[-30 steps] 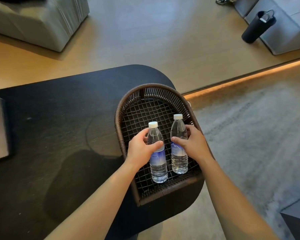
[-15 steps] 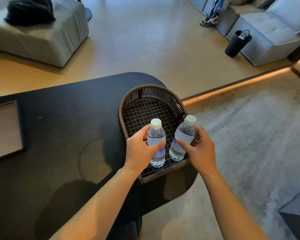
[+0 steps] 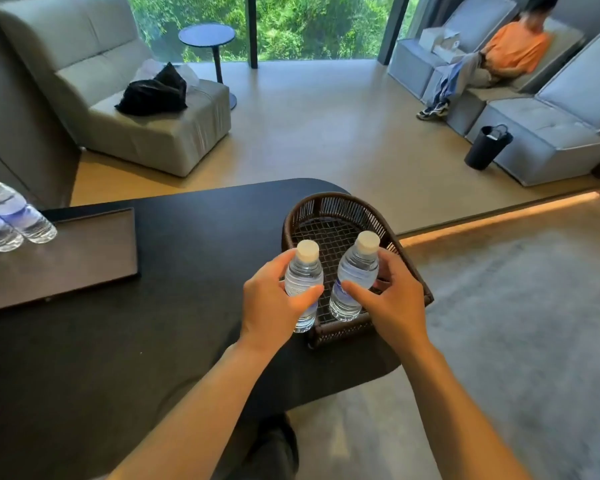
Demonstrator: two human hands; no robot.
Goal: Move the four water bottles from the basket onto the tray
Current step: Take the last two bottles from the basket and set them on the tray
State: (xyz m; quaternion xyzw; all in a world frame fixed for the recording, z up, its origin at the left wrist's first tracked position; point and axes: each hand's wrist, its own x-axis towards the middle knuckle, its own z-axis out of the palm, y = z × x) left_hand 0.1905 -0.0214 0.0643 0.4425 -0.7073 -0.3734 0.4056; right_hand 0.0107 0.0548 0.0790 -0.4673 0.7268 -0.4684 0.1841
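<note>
1. Nearest to us, our two bare forearms reach forward over the near edge of the black bench (image 3: pixel 125 358).
2. Our left hand (image 3: pixel 274 303) has its grip wrapped around the left bottle (image 3: pixel 303 275), thumb across the front and fingers behind, closed firmly on its body.
3. Our right hand (image 3: pixel 392 299) has its grip closed on the right bottle (image 3: pixel 355 271) in the same way, thumb laid across the label.
4. Both bottles are clear with white caps and are held above the near end of the basket (image 3: pixel 329 209); the left one sits over the basket's near left rim, and the right one tilts a little to the right.
5. We cannot tell whether either bottle base touches the wire mesh floor.
6. The woven brown basket stands at the rounded right end of the bench.
7. Further left on the bench lies the dark rectangular tray (image 3: pixel 84 258), well apart from the basket.
8. At the tray's far left corner stand two more bottles (image 3: pixel 11 216), partly cut off by the picture edge.
</note>
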